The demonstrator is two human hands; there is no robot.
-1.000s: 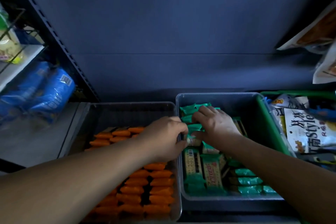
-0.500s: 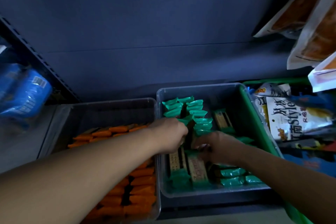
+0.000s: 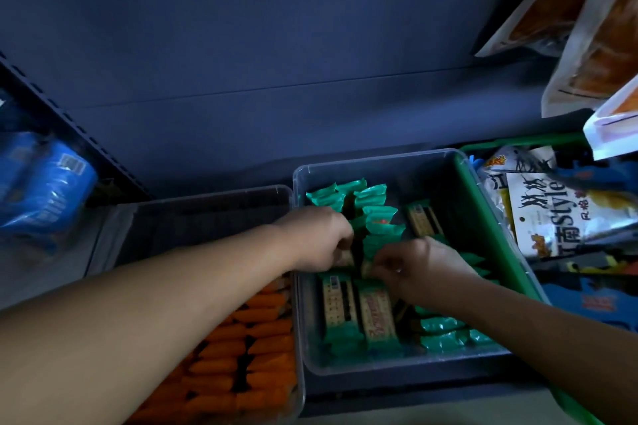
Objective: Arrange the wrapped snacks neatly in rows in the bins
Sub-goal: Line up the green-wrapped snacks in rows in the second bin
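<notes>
Two clear plastic bins stand side by side on a shelf. The right bin (image 3: 376,165) holds green-wrapped snacks (image 3: 378,214), some stacked in rows at the back, others lying flat at the front (image 3: 359,312). The left bin (image 3: 207,196) holds rows of orange-wrapped snacks (image 3: 255,352). Both my hands are inside the right bin at its middle. My left hand (image 3: 317,238) pinches a green snack with curled fingers. My right hand (image 3: 417,265) pinches another green snack right beside it. The snacks under my fingers are mostly hidden.
A green basket (image 3: 483,217) with large snack bags (image 3: 549,214) stands to the right of the bins. More bags (image 3: 593,20) hang at the upper right. Blue packets (image 3: 41,189) lie on the shelf to the left, behind a dark shelf upright.
My right hand came forward from the back stack to the bin's middle, meeting my left hand. The camera view swung to the right.
</notes>
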